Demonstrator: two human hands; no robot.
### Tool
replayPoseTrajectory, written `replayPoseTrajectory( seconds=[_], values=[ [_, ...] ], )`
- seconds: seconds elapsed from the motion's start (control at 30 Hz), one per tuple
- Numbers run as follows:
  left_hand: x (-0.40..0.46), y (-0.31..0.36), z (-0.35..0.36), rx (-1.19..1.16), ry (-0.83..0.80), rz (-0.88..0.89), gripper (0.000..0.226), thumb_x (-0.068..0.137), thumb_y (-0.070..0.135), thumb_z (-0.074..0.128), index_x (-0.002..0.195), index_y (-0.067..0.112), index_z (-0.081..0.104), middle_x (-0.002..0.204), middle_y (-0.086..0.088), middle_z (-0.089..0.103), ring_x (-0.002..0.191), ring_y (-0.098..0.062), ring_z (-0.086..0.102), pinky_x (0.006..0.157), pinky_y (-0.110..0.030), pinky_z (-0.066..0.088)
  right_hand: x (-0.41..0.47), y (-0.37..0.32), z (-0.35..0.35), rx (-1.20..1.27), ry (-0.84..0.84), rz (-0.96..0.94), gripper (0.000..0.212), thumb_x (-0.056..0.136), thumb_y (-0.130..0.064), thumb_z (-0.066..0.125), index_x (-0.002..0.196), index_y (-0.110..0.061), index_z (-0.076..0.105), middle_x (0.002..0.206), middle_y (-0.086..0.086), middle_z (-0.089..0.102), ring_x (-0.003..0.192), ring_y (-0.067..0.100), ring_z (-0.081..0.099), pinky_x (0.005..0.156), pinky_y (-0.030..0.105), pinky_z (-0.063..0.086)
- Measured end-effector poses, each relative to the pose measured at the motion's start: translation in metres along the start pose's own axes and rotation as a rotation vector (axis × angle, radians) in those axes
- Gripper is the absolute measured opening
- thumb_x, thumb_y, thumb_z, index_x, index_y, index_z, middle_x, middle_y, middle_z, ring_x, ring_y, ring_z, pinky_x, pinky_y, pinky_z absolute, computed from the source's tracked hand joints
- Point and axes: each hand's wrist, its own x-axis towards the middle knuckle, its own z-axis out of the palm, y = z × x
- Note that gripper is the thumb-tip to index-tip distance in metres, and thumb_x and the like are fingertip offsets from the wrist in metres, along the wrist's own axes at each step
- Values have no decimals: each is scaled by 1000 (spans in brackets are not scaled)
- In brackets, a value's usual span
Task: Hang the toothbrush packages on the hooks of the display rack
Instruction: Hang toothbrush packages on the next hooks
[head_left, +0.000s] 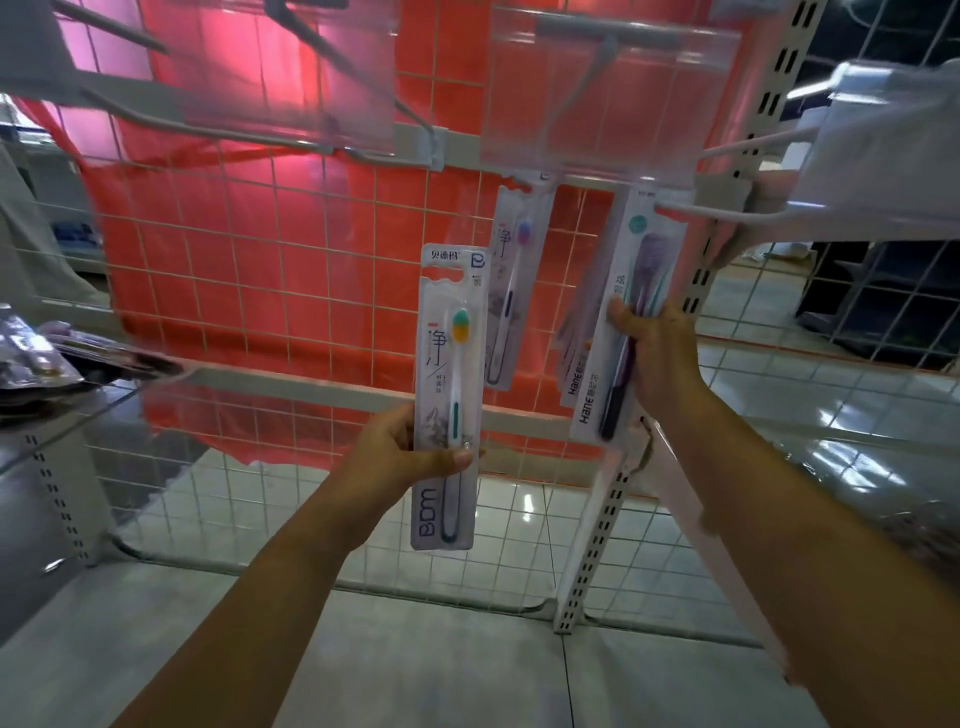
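My left hand grips a toothbrush package with a green-handled brush, held upright in front of the wire grid, below the hooks. My right hand grips a Hane package with a purple brush; its top sits at a white hook coming from the right. Whether the hook passes through its hole I cannot tell. Another package with a purple-tipped brush hangs behind, under a clear label holder. More Hane packs hang behind the one in my right hand.
The white wire grid panel has a red sheet behind it. Bare hooks with a clear label holder jut out at upper left. A glass shelf on the left carries dark packets. A slotted upright stands at lower right.
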Motion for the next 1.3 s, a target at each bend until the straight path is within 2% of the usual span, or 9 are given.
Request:
replayPoseTrajectory(
  seconds=[0.17,0.27,0.4,0.6,0.7,0.77,0.87,1.1,1.3],
  values=[
    [-3,10,-6,22,-12,10,42,62,15,69,102,12,60,85,1,73,83,-14,70,66,-20,55,-2,5,-4,-60,84,36,28,86,-19,65,111,-7,59,100,7,66,85,22,65,78,37,54],
    [-6,17,-7,44,-17,17,34,65,10,70,98,13,60,79,5,73,76,-10,70,62,-18,53,-19,23,-9,-138,259,90,52,78,-25,73,120,-8,48,114,7,59,97,22,61,83,39,53],
    [-16,25,-6,51,-34,31,36,65,11,70,99,11,59,77,6,72,74,-8,70,60,-17,52,-68,44,-6,-219,425,73,57,77,-5,70,125,-12,39,128,7,42,112,21,47,76,23,45],
    [-41,29,-6,38,-56,49,28,69,6,69,95,15,60,76,7,73,75,-10,70,63,-20,55,-154,38,23,-39,-73,152,21,85,5,56,89,-16,55,88,1,59,83,18,57,66,23,45],
    [-57,27,-10,48,-39,54,32,64,13,71,94,16,60,80,3,73,79,-13,70,67,-25,57,-189,29,37,-13,-442,107,20,83,-5,64,99,-14,59,90,1,66,83,15,63,69,22,52],
    [-66,27,-15,81,-35,80,40,59,22,72,97,16,61,86,-1,72,84,-18,70,71,-29,57,-207,29,47,-35,-592,109,45,75,-14,73,115,-17,54,102,1,65,95,16,65,78,30,56],
    [-78,27,-21,98,-26,115,41,59,23,73,98,18,62,85,2,73,84,-17,71,68,-25,56,-225,29,63,-77,-610,150,71,67,-16,81,127,-26,43,117,3,61,104,21,64,82,45,56],
    [-91,31,-30,168,-21,166,43,60,26,74,101,16,64,92,-1,73,86,-16,70,74,-30,58,-243,23,85,-102,-425,27,50,78,-6,72,107,-35,44,109,3,64,91,14,68,74,30,59],
    [-92,16,-52,814,-36,209,17,86,34,61,79,18,60,65,10,57,61,-5,56,60,-20,49,-236,21,80,-166,-254,-167,46,81,-10,70,99,-42,41,96,-16,57,84,-1,63,65,15,53]
  ],
)
